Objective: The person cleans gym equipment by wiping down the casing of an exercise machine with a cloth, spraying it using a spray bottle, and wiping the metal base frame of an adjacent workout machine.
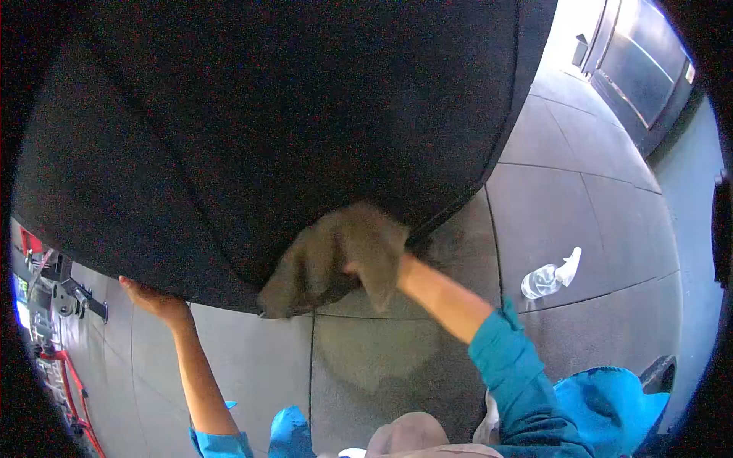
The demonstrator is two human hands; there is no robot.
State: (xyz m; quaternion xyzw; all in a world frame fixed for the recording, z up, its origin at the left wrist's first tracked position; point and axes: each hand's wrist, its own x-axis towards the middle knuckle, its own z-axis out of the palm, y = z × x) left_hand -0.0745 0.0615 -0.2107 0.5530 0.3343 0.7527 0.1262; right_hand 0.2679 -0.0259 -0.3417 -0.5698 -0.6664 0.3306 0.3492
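Observation:
A large dark panel [321,114] with curved seams fills the upper view; what it belongs to cannot be made out. At its lower edge, a crumpled brown cloth [328,252] is held by my right hand [374,263] against the panel, and the cloth hides most of the fingers. My left hand [156,301] rests against the panel's bottom rim at the left, fingers stretched out along it. On the floor to the right lies a clear spray bottle [544,281] with a white trigger head, apart from both hands.
Grey tiled floor [565,206] runs below and to the right. Red and metal equipment [72,382] stands at the far left. A dark door [645,61] and a pale wall [691,198] are on the right. Blue clothing [611,404] shows at the bottom.

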